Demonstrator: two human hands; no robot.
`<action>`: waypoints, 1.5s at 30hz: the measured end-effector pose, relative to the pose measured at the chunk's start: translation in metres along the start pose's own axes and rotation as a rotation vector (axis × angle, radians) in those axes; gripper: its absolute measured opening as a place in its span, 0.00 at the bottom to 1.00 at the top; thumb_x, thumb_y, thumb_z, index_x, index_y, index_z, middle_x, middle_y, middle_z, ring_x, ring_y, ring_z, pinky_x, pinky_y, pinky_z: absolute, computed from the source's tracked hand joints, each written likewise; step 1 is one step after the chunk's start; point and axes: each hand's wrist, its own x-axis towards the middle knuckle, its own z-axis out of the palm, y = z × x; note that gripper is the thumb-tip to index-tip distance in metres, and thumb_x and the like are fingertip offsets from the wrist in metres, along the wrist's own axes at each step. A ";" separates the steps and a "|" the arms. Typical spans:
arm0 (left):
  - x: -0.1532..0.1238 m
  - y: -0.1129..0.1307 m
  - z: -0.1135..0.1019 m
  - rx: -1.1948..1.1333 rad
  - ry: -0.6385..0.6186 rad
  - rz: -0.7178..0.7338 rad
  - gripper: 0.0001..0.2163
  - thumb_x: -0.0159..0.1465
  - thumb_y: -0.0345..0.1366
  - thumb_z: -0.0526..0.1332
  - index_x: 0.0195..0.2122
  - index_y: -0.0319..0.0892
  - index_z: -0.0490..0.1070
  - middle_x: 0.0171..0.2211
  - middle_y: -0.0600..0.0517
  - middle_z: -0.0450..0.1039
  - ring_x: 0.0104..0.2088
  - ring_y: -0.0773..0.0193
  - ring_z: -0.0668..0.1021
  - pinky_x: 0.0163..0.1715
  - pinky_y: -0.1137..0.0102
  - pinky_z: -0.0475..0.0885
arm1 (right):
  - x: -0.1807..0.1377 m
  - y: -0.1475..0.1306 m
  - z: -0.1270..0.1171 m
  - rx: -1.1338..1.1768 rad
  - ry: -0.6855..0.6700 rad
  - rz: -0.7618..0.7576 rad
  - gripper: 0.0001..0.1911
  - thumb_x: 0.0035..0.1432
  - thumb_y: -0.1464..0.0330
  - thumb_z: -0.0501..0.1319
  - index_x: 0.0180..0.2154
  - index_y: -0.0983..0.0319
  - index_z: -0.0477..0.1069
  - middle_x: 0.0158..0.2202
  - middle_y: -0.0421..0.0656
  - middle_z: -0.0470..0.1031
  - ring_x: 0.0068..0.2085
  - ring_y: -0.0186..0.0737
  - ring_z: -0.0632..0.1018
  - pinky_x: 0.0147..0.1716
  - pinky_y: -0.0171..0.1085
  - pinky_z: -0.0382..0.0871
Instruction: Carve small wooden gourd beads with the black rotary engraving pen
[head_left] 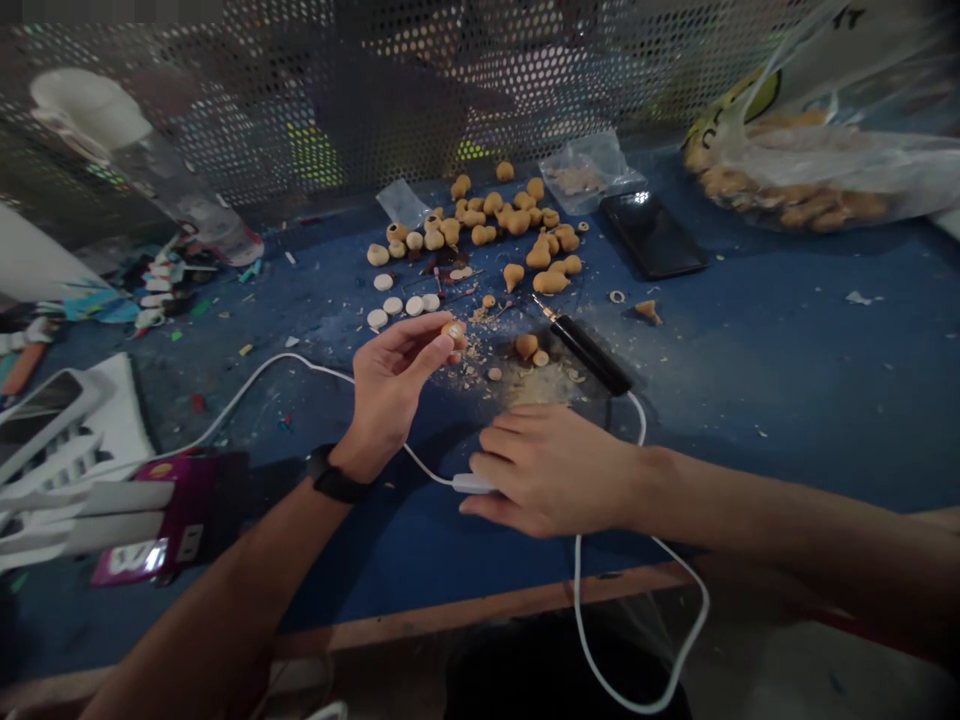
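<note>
My left hand (394,385) pinches a small tan bead (453,333) between thumb and fingertips, above the blue workbench (757,400). My right hand (547,470) grips a white inline switch (472,484) on a white cable (577,590). Just beyond that hand lies a black pen-shaped rotary tool (589,355) with a metal tip, touching neither hand. Tan shavings (480,375) are scattered under the held bead. Farther back sit several tan gourd-shaped pieces (510,225) and several white discs (394,305).
A black phone (652,235) and a small plastic bag (585,170) lie at the back. A large clear bag of tan pieces (795,170) sits back right. Perforated metal mesh (420,80) stands behind. Clutter and a magenta package (169,520) lie left.
</note>
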 end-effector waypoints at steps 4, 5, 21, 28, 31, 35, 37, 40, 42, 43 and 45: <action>-0.001 0.001 -0.001 0.058 -0.054 0.022 0.18 0.64 0.48 0.86 0.51 0.47 0.91 0.42 0.48 0.93 0.42 0.56 0.92 0.43 0.64 0.90 | -0.008 0.042 -0.011 -0.123 0.076 0.240 0.29 0.88 0.53 0.52 0.39 0.58 0.83 0.30 0.46 0.82 0.33 0.44 0.80 0.33 0.44 0.63; -0.001 0.001 -0.002 0.079 -0.073 0.032 0.18 0.65 0.48 0.85 0.52 0.47 0.91 0.42 0.48 0.92 0.42 0.56 0.92 0.44 0.64 0.90 | -0.012 0.055 -0.014 -0.178 0.079 0.385 0.28 0.87 0.51 0.53 0.38 0.57 0.82 0.31 0.47 0.82 0.33 0.44 0.80 0.32 0.44 0.61; -0.045 0.030 0.006 0.982 -0.628 0.588 0.20 0.91 0.49 0.47 0.56 0.44 0.74 0.37 0.52 0.87 0.29 0.62 0.85 0.30 0.68 0.75 | -0.022 0.092 -0.021 -0.163 -0.055 0.916 0.24 0.74 0.51 0.63 0.58 0.60 0.81 0.43 0.54 0.89 0.40 0.58 0.86 0.40 0.47 0.71; -0.060 0.042 0.013 1.108 -0.796 0.862 0.19 0.91 0.41 0.43 0.51 0.44 0.72 0.31 0.54 0.86 0.25 0.62 0.84 0.28 0.67 0.72 | -0.032 0.102 -0.019 -0.084 0.255 0.825 0.23 0.76 0.49 0.60 0.56 0.58 0.80 0.37 0.47 0.86 0.35 0.52 0.83 0.36 0.44 0.64; -0.063 0.044 0.017 1.157 -0.790 0.961 0.18 0.91 0.40 0.45 0.51 0.43 0.73 0.28 0.55 0.83 0.23 0.61 0.82 0.27 0.66 0.70 | -0.033 0.102 -0.017 -0.052 0.336 0.779 0.22 0.77 0.50 0.60 0.57 0.59 0.79 0.37 0.46 0.86 0.35 0.49 0.82 0.37 0.43 0.64; -0.063 0.044 0.020 1.177 -0.732 0.947 0.21 0.92 0.39 0.42 0.50 0.42 0.73 0.26 0.55 0.81 0.22 0.61 0.81 0.26 0.65 0.67 | -0.033 0.101 -0.013 -0.049 0.409 0.731 0.22 0.78 0.51 0.59 0.56 0.60 0.79 0.38 0.46 0.87 0.35 0.48 0.83 0.36 0.43 0.64; -0.061 0.044 0.021 1.168 -0.742 0.924 0.23 0.92 0.39 0.39 0.48 0.43 0.73 0.25 0.55 0.81 0.22 0.62 0.81 0.25 0.65 0.67 | -0.033 0.101 -0.011 -0.041 0.426 0.706 0.21 0.79 0.51 0.59 0.56 0.60 0.79 0.39 0.47 0.87 0.36 0.49 0.84 0.36 0.43 0.65; -0.058 0.044 0.021 1.163 -0.814 0.881 0.27 0.92 0.42 0.36 0.46 0.44 0.74 0.26 0.55 0.82 0.22 0.61 0.81 0.28 0.65 0.68 | -0.033 0.101 -0.010 -0.022 0.442 0.664 0.20 0.80 0.51 0.60 0.56 0.59 0.78 0.40 0.47 0.87 0.38 0.50 0.85 0.37 0.43 0.67; -0.058 0.043 0.020 1.165 -0.864 0.839 0.30 0.91 0.44 0.34 0.45 0.45 0.74 0.26 0.54 0.82 0.23 0.60 0.82 0.29 0.65 0.69 | -0.033 0.100 -0.010 -0.016 0.443 0.646 0.20 0.80 0.52 0.60 0.56 0.59 0.78 0.40 0.48 0.86 0.39 0.50 0.85 0.37 0.43 0.69; -0.058 0.043 0.020 1.166 -0.884 0.817 0.30 0.91 0.45 0.34 0.45 0.45 0.75 0.27 0.53 0.82 0.24 0.60 0.82 0.30 0.65 0.69 | -0.033 0.100 -0.010 -0.016 0.443 0.640 0.20 0.80 0.52 0.60 0.57 0.59 0.78 0.40 0.48 0.86 0.40 0.50 0.85 0.37 0.43 0.69; -0.059 0.042 0.019 1.183 -0.930 0.770 0.31 0.91 0.47 0.34 0.46 0.45 0.75 0.28 0.52 0.83 0.26 0.59 0.84 0.32 0.65 0.70 | -0.033 0.100 -0.009 -0.015 0.444 0.634 0.19 0.80 0.53 0.60 0.57 0.59 0.78 0.42 0.48 0.86 0.40 0.50 0.85 0.38 0.43 0.71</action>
